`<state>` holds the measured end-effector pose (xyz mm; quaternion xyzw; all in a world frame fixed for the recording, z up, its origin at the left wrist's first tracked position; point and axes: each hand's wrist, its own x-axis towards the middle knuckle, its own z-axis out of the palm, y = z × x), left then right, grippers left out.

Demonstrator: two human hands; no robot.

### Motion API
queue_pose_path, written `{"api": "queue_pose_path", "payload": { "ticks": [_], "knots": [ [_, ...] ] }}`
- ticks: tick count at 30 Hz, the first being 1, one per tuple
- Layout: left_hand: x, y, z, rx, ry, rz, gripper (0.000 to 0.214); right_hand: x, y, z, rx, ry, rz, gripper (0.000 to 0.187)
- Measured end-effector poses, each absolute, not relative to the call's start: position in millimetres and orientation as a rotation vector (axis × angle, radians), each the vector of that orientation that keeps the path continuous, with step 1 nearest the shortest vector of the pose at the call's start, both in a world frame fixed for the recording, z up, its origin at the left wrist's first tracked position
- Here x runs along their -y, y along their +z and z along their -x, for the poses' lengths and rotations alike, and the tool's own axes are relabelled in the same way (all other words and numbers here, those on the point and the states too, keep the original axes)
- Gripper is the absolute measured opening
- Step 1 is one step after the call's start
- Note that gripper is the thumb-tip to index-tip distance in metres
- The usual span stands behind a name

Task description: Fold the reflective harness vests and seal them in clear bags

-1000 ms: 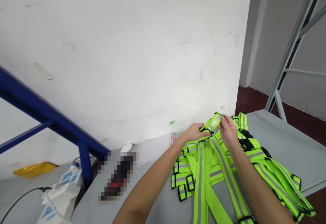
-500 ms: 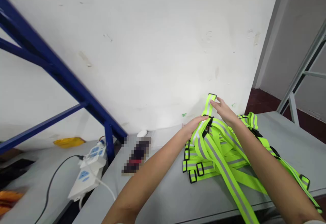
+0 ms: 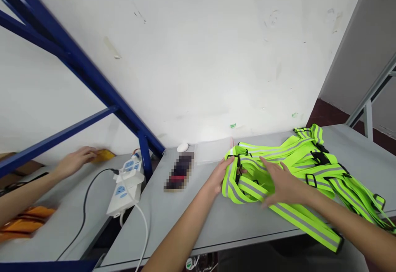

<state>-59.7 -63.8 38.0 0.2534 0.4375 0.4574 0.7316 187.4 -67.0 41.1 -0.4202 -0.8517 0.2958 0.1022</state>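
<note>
A bundle of neon-yellow reflective straps [image 3: 233, 187] with grey stripes and black buckles lies on the grey table. At its left end, my left hand [image 3: 219, 177] is closed around the folded loops, its fingertips partly hidden behind the bands. My right hand [image 3: 283, 183], slightly blurred, is over the middle of the straps with thumb and fingers spread apart. One strap end [image 3: 328, 239] with a black buckle reaches past the table's front edge. Further right is a heap of more such straps [image 3: 328, 169], partly behind my right forearm.
A pixelated dark item [image 3: 179, 173] and a white oval object [image 3: 182, 147] lie left of my hands. Beyond them are a white power strip [image 3: 126, 185] and a blue metal frame [image 3: 102, 86]. Another person's hand [image 3: 76, 160] touches a yellow packet [image 3: 105, 155].
My hands have come down from the raised strap end near the wall; the bundle now lies lower and is looped. My right hand has opened. Another person's hand has appeared at left.
</note>
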Motion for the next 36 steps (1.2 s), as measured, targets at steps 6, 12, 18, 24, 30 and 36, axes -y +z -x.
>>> {"api": "queue_pose_path", "payload": {
  "ticks": [6,12,18,24,30,36],
  "knots": [
    [72,27,66,-1.033,1.076,-0.564,0.046,111,10,-206,2.617,0.498,1.482,0.107],
    [73,25,68,-1.086,1.096,-0.554,0.04,106,17,-256,2.664,-0.059,1.601,0.083],
    [79,26,56,-0.999,1.053,-0.632,0.043,93,42,-269,2.852,-0.447,1.567,0.037],
    [80,20,43,-1.021,1.233,-0.536,0.036,52,99,-282,2.692,-0.615,1.382,0.034],
    [87,18,26,-1.011,1.147,-0.612,0.034,3,71,-301,2.733,-0.407,1.673,0.052],
    [89,16,20,-1.019,1.174,-0.732,0.041,3,76,-228,2.665,0.672,1.189,0.04]
  ]
}}
